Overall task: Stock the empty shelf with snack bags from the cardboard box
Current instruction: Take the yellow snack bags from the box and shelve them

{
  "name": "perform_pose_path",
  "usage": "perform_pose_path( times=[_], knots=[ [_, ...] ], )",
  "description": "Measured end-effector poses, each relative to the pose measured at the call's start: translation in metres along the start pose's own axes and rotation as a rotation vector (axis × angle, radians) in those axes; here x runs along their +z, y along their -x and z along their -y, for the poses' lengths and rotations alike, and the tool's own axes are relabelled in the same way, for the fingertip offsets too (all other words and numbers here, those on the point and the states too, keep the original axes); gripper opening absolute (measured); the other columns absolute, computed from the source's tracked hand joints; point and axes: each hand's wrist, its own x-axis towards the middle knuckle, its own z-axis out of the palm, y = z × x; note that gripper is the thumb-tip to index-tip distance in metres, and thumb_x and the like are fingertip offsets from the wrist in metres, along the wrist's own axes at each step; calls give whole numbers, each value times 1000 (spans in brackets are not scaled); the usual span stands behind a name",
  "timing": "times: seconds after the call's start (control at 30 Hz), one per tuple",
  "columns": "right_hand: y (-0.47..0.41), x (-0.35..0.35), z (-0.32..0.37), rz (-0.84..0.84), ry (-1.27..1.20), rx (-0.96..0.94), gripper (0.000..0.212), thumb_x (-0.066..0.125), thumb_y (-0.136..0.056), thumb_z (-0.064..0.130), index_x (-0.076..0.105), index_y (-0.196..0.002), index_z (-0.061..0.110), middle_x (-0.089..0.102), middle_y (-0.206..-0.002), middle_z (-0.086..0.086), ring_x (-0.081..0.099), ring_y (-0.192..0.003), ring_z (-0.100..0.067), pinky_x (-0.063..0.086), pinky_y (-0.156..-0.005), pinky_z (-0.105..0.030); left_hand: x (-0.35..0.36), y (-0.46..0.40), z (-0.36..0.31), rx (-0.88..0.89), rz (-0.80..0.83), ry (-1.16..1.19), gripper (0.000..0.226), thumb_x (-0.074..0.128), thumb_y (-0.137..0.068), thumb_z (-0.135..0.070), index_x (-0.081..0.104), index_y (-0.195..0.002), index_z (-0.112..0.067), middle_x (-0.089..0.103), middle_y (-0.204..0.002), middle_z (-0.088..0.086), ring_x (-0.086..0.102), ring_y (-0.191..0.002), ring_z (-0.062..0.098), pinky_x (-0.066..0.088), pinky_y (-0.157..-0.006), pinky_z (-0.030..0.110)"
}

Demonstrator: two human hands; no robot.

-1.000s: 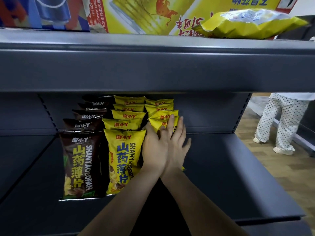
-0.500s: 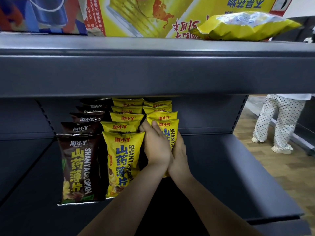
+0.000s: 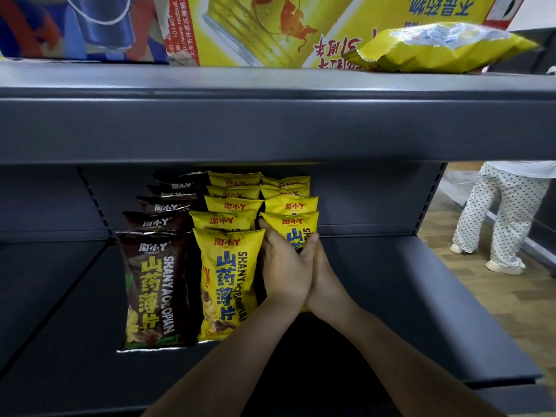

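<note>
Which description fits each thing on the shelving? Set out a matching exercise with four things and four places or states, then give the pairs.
Things:
1. brown snack bag row
2. loose yellow bag
3. front yellow bag of the right row
4. front yellow bag of the middle row

Descriptions:
A. lying flat on the upper shelf
B. held between both hands
C. leftmost row
D. upright, just left of the left hand

Pairs: 1-C, 2-A, 3-B, 4-D
</note>
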Motion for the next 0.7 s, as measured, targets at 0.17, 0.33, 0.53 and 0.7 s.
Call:
perform_pose_path(
  times=[0.17, 0.33, 0.53, 0.7],
  knots=[
    [7, -1, -1, 34, 226, 13, 90, 62, -82, 53, 6, -149, 34, 5, -156, 15, 19, -138, -11, 28, -110, -33, -4, 12, 5, 58, 45, -87, 93, 59, -89, -35, -4, -148, 0, 21, -152, 15, 19, -141, 25, 19, -112, 27],
    [26, 7, 3, 65, 406, 97, 97, 53, -85, 59, -7, -151, 21, -19, -157, 7, 2, -145, -18, 20, -113, -38, -6, 18, 14, 122, -1, -91, 83, 59, -89, -25, 6, -149, -2, 20, -152, 15, 17, -143, 26, 17, -115, 29],
    [23, 8, 1, 23, 507, 111, 80, 45, -92, 54, 1, -152, 24, 4, -157, 3, 26, -136, -25, 36, -103, -41, -14, 35, 18, 295, -52, -110, 70, 55, -87, -12, 20, -147, -3, 25, -150, 13, 22, -141, 26, 21, -115, 33],
    [23, 8, 3, -44, 414, 186, 100, 60, -74, 50, 5, -150, 17, 42, -135, -8, 41, -125, -29, 41, -96, -44, -48, 45, 40, 685, -32, -112, 46, 38, -77, -5, 45, -122, -15, 51, -124, 3, 46, -119, 17, 40, -101, 34]
  ],
)
